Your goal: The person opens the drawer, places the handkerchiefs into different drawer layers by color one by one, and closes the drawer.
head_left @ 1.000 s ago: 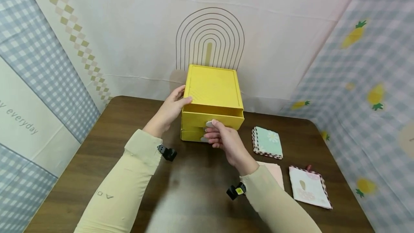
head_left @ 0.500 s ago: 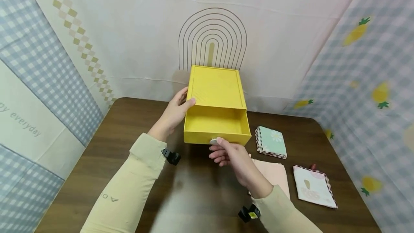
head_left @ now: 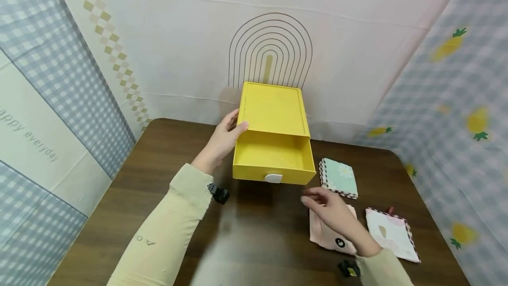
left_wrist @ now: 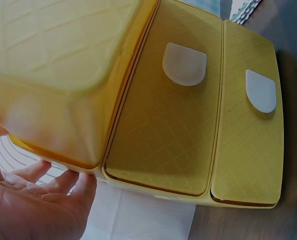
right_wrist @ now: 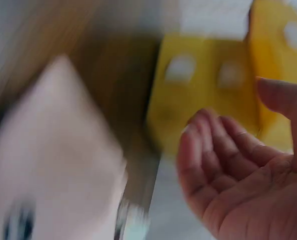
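Note:
A yellow drawer cabinet (head_left: 274, 105) stands at the back of the table, its top drawer (head_left: 254, 172) pulled out with nothing inside. A white tab handle (head_left: 273, 178) sits on that drawer's front. My left hand (head_left: 220, 142) holds the cabinet's left side, thumb over the top edge and fingers along the wall. In the left wrist view two lower drawer fronts with white tabs (left_wrist: 184, 64) lie flush. My right hand (head_left: 337, 213) holds nothing, its fingers loosely bent above a pink folded cloth (head_left: 321, 233).
Right of the cabinet lies a mint-green folded cloth (head_left: 341, 178) with a checked edge. A white patterned cloth (head_left: 390, 235) lies farther right on the dark wooden table (head_left: 254, 250). A printed fabric backdrop (head_left: 190, 52) rises close behind the cabinet.
The top drawer has slid out toward me, drawn by my right hand. That hand has since let go of the tab and moved right, over the pink cloth. My left hand keeps its place.

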A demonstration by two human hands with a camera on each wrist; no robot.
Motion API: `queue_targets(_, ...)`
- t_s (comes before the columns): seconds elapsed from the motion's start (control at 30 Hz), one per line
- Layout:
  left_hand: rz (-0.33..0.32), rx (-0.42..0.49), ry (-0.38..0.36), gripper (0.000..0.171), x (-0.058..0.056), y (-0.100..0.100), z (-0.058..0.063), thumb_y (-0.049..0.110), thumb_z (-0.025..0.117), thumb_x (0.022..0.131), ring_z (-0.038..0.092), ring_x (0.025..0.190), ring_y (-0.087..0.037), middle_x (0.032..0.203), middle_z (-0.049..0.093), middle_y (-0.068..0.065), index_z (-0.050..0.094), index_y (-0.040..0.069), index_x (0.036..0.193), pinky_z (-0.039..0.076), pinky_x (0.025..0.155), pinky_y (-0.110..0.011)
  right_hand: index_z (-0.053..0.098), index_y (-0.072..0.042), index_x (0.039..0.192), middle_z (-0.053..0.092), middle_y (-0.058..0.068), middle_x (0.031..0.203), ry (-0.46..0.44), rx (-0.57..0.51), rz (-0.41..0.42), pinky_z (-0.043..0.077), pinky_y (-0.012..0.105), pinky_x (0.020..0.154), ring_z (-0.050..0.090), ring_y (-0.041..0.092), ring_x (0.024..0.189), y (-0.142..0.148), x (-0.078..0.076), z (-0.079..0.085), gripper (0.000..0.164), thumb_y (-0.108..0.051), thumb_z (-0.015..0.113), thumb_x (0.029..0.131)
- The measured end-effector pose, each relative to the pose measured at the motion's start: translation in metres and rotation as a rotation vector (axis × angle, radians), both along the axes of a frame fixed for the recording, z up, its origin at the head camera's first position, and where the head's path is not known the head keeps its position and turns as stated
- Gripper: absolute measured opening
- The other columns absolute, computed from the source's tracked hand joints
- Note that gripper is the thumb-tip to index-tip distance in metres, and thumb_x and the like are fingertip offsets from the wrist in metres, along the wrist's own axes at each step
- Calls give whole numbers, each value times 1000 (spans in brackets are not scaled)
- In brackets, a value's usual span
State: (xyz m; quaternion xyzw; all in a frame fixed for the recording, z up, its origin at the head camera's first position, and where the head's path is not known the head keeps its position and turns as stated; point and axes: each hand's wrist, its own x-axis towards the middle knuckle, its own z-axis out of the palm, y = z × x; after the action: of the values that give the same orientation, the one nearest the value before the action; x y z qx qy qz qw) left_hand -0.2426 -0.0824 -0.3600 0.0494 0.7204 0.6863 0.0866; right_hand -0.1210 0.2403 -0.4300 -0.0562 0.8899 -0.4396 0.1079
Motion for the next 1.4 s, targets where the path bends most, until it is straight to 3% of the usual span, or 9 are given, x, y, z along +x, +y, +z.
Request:
queue_targets(0.1, 17, -4, 16, 67, -5, 1, -7, 42, 60, 95, 31, 138, -15, 154, 31, 4, 27, 30, 153, 33, 108, -39, 57, -8, 130, 64, 9, 118, 44, 180, -50, 52, 39, 81, 62, 24, 100, 35, 0, -11, 55, -47, 63, 92)
queue_targets(0.23, 26, -6, 38, 67, -7, -1, -10, 46, 60, 94, 32, 137, -15, 153, 32, 4, 28, 32, 152, 33, 108, -39, 49, -1, 137, 56, 21, 129, 34, 338, -92, 49, 50, 85, 58, 36, 108, 63, 2, -18, 67, -45, 67, 90)
queue_targets(0.43, 32, -14, 35, 70, -9, -3, -13, 48, 60, 93, 31, 138, -15, 153, 31, 4, 28, 32, 152, 33, 108, -39, 47, 8, 133, 57, 18, 102, 21, 503, -115, 45, 45, 71, 53, 31, 90, 73, 6, -33, 75, -39, 76, 83)
queue_targets(0.53, 31, -18, 38, 71, -11, -2, -16, 48, 60, 93, 31, 138, -16, 154, 31, 3, 27, 30, 153, 33, 108, -39, 46, 8, 134, 54, 20, 103, 12, 520, -117, 44, 47, 73, 51, 33, 92, 72, 5, -43, 79, -39, 79, 80)
queue_targets(0.7, 23, -26, 27, 70, -12, -1, -21, 49, 59, 93, 31, 138, -16, 153, 32, 4, 27, 31, 153, 33, 108, -40, 45, 6, 136, 48, 32, 124, 1, 548, -147, 43, 59, 85, 48, 47, 111, 71, 6, -54, 82, -41, 79, 78)
queue_targets(0.93, 23, -17, 36, 72, -9, -2, -22, 51, 60, 92, 32, 137, -16, 152, 33, 4, 27, 32, 152, 34, 108, -42, 29, 17, 139, 39, 46, 123, 2, 629, -221, 41, 63, 86, 45, 58, 109, 70, 9, -53, 104, -49, 79, 76)
queue_targets(1.17, 7, -13, 61, 71, -4, 0, -17, 49, 61, 92, 34, 135, -17, 151, 35, 4, 28, 31, 152, 34, 107, -41, 8, 23, 139, 28, 56, 125, -141, 602, -260, 42, 64, 85, 39, 65, 111, 73, 7, -49, 128, -63, 76, 72)
queue_targets(1.3, 18, -7, 73, 70, -4, 2, -15, 48, 61, 92, 35, 134, -17, 149, 36, 4, 29, 30, 152, 35, 107, -40, 6, 24, 138, 33, 53, 124, -157, 579, -273, 44, 61, 82, 44, 61, 109, 78, 5, -46, 134, -66, 75, 69)
queue_targets(1.4, 25, 3, 72, 69, -5, 3, -15, 47, 62, 93, 36, 133, -17, 149, 36, 3, 29, 30, 151, 35, 106, -39, 16, 26, 134, 42, 49, 118, -141, 591, -274, 48, 57, 77, 53, 55, 100, 79, 5, -42, 127, -65, 76, 68)
